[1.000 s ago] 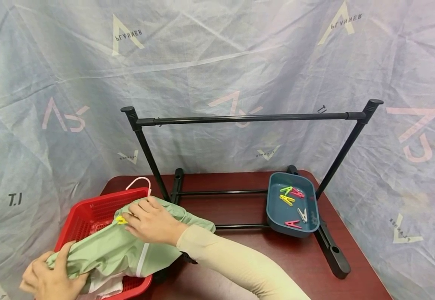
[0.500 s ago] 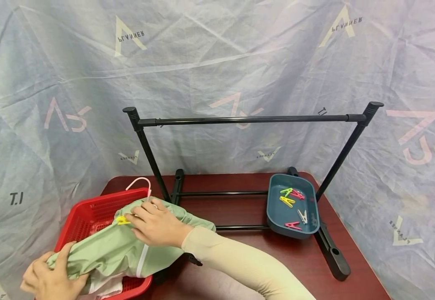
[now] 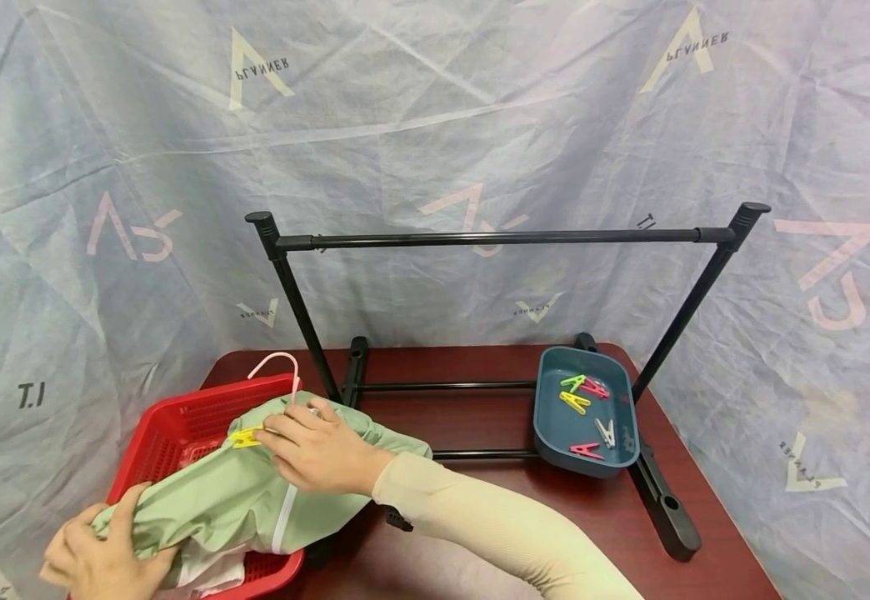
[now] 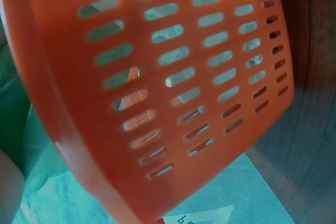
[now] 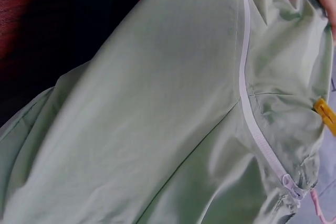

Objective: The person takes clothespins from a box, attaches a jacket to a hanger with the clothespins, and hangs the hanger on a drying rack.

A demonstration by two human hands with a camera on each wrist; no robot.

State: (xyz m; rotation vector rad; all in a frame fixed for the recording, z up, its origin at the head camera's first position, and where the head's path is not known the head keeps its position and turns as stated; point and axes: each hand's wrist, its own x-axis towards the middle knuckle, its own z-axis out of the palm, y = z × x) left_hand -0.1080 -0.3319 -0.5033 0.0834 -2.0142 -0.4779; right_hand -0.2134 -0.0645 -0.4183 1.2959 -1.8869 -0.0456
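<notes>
A light green jacket (image 3: 202, 500) with a white zip lies across the red basket (image 3: 138, 450). My left hand (image 3: 101, 546) grips its gathered end at lower left. A pink hanger hook (image 3: 273, 358) rises from the collar. My right hand (image 3: 326, 450) lies over the collar, its fingertips touching the end of a yellow clothespin (image 3: 246, 437); its thumb is hidden. Up close in the right wrist view, the zip (image 5: 257, 124) runs down the jacket, with the clothespin (image 5: 326, 115) at the cloth's edge. The left wrist view shows mostly the basket's slotted wall (image 4: 210, 51).
A black rack with a top bar (image 3: 480, 239) stands on the dark red table (image 3: 480, 525). At its right side sits a blue tray (image 3: 543, 417) holding several coloured clothespins (image 3: 574, 402). A printed cloth sheet (image 3: 435, 125) hangs behind. White cloth (image 3: 213, 575) shows in the basket.
My right hand has slid slightly to the right, and more of the yellow clothespin shows. The hanger hook has shifted a little left. My left hand stays in place.
</notes>
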